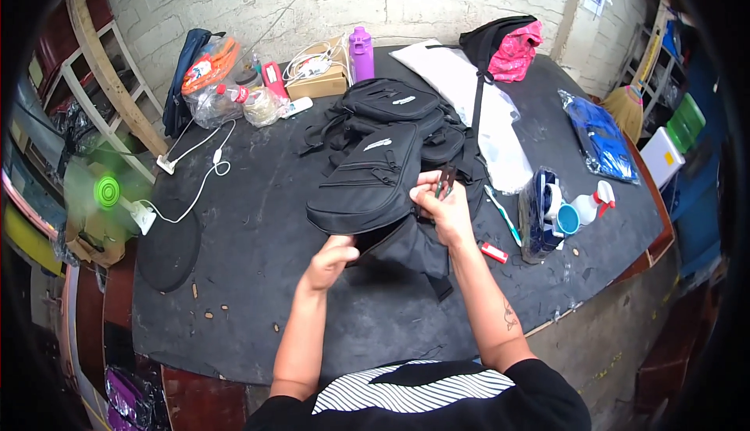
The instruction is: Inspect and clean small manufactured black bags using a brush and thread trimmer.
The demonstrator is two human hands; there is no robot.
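Note:
A black zippered bag [363, 185] lies in front of me, its near side gaping over a dark inside. My left hand [332, 264] is at the lower left edge of that opening, with the fingers tucked under the fabric and the thumb outside. At the bag's right side, my right hand [444, 206] is closed round a small dark two-pronged tool [446, 182] that looks like thread snips. More black bags [398, 96] are piled just behind. A loose black flap [406, 253] hangs below the opening, between my hands.
To the right lie a toothbrush [502, 214], a red-and-white small box [494, 253], a tape dispenser [539, 224] and a spray bottle [592, 203]. A purple bottle [361, 54], cardboard box [320, 79] and white plastic sheet [500, 150] are farther back. A white cable [187, 211] crosses the left side near a green fan [107, 192].

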